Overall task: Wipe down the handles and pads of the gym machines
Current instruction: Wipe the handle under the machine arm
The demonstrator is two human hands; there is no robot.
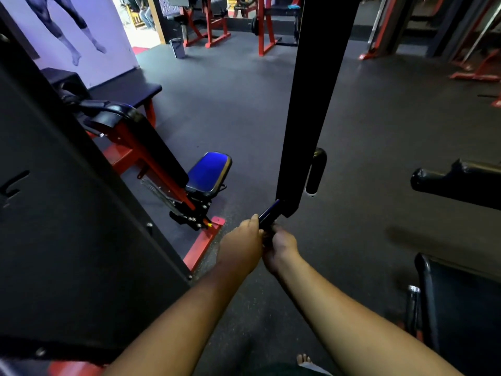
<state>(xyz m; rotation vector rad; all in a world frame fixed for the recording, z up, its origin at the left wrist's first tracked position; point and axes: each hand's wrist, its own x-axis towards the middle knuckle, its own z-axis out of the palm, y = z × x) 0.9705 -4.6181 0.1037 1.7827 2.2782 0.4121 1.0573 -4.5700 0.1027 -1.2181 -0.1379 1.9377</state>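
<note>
Seemingly handle (269, 214) between both hands.

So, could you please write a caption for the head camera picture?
Both hands, left and right, hold a short dark handle below a black upright post.
</note>
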